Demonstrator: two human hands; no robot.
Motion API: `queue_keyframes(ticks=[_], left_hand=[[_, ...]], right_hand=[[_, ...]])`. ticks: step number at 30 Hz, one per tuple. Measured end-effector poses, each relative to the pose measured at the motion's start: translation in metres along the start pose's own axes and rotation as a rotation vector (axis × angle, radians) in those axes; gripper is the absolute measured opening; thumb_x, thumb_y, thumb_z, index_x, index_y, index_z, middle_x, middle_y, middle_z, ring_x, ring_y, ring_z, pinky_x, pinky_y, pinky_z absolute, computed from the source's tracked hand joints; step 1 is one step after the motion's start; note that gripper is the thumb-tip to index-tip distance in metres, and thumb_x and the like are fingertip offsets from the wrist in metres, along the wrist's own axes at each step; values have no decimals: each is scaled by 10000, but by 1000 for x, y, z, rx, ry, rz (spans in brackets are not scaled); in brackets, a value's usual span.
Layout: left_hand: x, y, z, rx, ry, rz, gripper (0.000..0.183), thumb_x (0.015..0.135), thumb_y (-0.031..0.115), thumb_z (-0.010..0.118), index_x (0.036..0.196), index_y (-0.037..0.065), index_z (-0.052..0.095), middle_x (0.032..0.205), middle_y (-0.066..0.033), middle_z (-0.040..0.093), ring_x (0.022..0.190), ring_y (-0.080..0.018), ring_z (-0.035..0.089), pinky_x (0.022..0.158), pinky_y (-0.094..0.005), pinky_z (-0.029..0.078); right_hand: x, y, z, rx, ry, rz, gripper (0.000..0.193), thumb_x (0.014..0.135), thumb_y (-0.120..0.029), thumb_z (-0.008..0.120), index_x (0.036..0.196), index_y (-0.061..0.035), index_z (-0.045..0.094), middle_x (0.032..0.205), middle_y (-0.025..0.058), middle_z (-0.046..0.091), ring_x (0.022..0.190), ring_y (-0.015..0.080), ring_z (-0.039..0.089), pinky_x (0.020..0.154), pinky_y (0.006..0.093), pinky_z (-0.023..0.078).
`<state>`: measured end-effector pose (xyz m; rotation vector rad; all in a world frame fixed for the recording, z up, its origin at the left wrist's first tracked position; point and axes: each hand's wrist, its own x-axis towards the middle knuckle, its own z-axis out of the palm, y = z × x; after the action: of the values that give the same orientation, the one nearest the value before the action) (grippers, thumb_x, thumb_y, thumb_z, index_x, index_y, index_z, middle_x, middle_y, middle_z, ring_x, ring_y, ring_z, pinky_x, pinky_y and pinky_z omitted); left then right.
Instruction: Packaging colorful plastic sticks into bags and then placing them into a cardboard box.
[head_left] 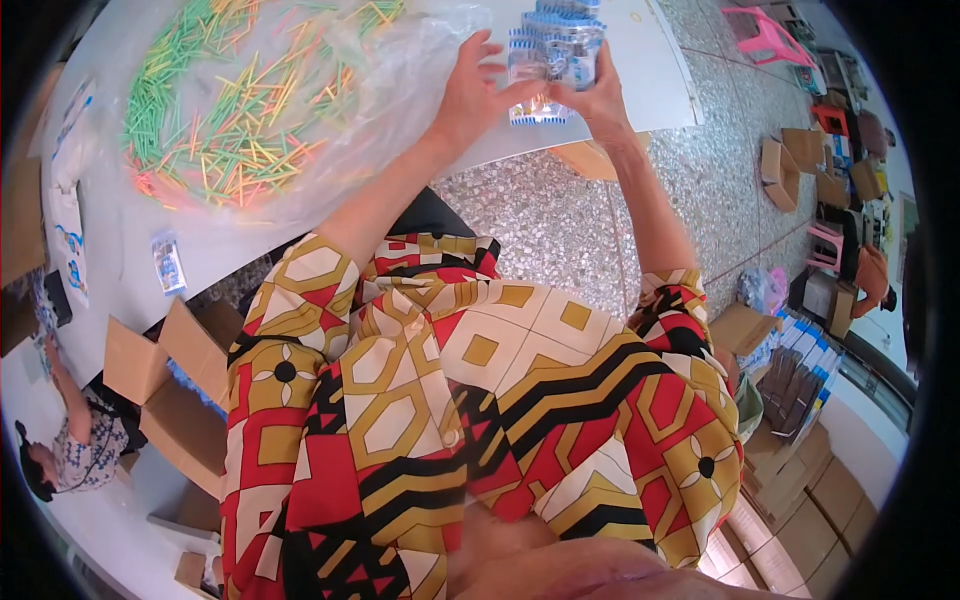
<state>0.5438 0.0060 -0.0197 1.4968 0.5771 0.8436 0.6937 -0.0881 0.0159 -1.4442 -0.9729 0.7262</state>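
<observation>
A stack of small blue-and-clear packets (556,52) sits at the table's far edge, between my two hands. My right hand (602,100) is closed round the stack's right side, its thumb across the near face. On the other side, my left hand (478,92) has its fingers spread, with the thumb reaching to the packets' lower part. To the left lies a wide heap of short green, yellow, orange and pink plastic sticks (255,110) on crumpled clear plastic sheeting (430,35). One loose packet (168,264) lies near the table's left front edge.
The white table (655,70) ends just right of my hands, above a speckled floor. An opened cardboard box (185,425) stands by my left side. Another person (88,440) works at lower left. Cartons (780,175) and a pink stool (768,38) are at right.
</observation>
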Motion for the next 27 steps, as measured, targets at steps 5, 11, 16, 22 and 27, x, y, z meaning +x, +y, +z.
queue_keyframes(ticks=[5,11,16,22,27], left_hand=[[25,70,1,-350,-433,41,725,690,241,783,1273,48,398,1208,-82,498,1093,-182,497,930,-312,408],[9,21,-15,-98,-398,76,860,588,264,853,1286,65,392,1147,-75,547,1046,-169,537,918,-294,434],[1,21,-19,-94,-377,53,885,567,248,865,1285,57,384,1156,-85,539,1059,-163,529,924,-294,431],[5,20,-22,-86,-312,86,910,548,243,876,1274,32,369,1149,-112,535,1061,-182,529,925,-300,434],[6,16,-24,37,-336,115,935,567,182,866,1308,47,312,1151,-95,501,1086,-180,503,947,-310,420]], right_hand=[[-2,-9,10,125,1,-97,722,638,-53,754,1266,-30,398,1047,79,599,984,163,577,838,290,487],[-9,15,17,-92,-133,-75,925,568,-178,847,1317,-64,316,1174,88,532,1079,180,525,925,316,431],[-23,3,11,-98,-176,-7,911,592,-124,806,1334,-63,281,1220,107,470,1118,197,490,944,318,422],[-28,-2,18,-12,-136,-34,919,596,-96,796,1343,-59,262,1223,113,456,1138,196,470,959,331,415],[-27,8,22,-40,-97,-124,921,595,-121,816,1337,-64,273,1245,114,441,1144,200,464,959,326,417]])
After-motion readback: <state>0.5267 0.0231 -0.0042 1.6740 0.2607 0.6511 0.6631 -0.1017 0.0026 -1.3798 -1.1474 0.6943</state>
